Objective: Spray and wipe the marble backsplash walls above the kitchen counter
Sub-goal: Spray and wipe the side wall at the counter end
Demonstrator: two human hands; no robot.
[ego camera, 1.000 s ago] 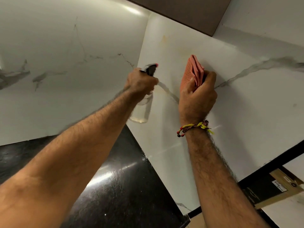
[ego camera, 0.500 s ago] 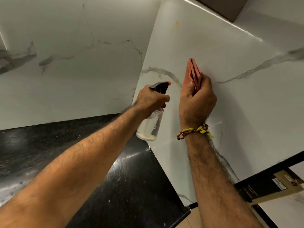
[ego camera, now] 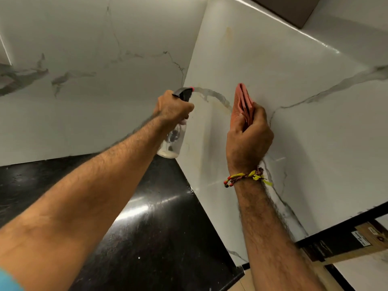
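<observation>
Hidden: my left fingers wrap the far side of the spray bottle (ego camera: 172, 141); the trigger cannot be made out under them.
Hidden: my right fingertips lie behind the folded cloth (ego camera: 241, 106); whether they touch the wall I cannot tell.
Cut off: both my arms run out of the bottom edge; a strip of blue sleeve shows at the lower left corner.
Landmark: the corner seam where the two marble backsplash walls (ego camera: 283, 80) meet.
Left hand (ego camera: 173, 109): just left of the seam, fingers curled tight round the bottle's neck, black head with red nozzle pointing right across the seam.
Bottle: clear, hanging below my fist, a little pale liquid at its base, above the black counter (ego camera: 147, 238).
Right hand (ego camera: 248, 135): right of the seam, raised, thumb and fingers pinching the pink cloth, which stands upright against the right wall.
Wrist: beaded yellow-and-red thread band (ego camera: 243, 177) on my right wrist.
Wall: grey vein and a faint yellowish stain between nozzle and cloth.
</observation>
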